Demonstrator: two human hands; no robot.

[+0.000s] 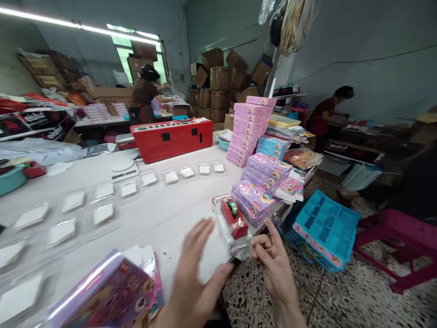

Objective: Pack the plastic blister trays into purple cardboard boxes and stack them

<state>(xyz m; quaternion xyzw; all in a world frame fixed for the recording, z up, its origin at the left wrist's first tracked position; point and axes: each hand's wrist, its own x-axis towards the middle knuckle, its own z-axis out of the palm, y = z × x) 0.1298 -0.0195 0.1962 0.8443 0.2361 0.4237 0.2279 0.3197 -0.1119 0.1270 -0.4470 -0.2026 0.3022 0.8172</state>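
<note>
My left hand (194,273) hovers flat over the white table (160,214) near its front edge, fingers stretched out and apart, holding nothing. My right hand (275,262) is just past the table's corner with its fingers loosely curled and the index finger raised, empty. Between the two hands lies a red tape dispenser (234,216) with a green roll, resting on clear plastic packaging (235,243). A purple toy box (109,291) lies at the front left, below my left hand.
Rows of clear blister trays with white cards (102,193) cross the table. Stacks of purple and pink boxes (259,182) stand at the right edge, a red machine (172,139) behind. Blue trays (322,228) and a pink stool (399,246) sit on the floor. Two people work farther back.
</note>
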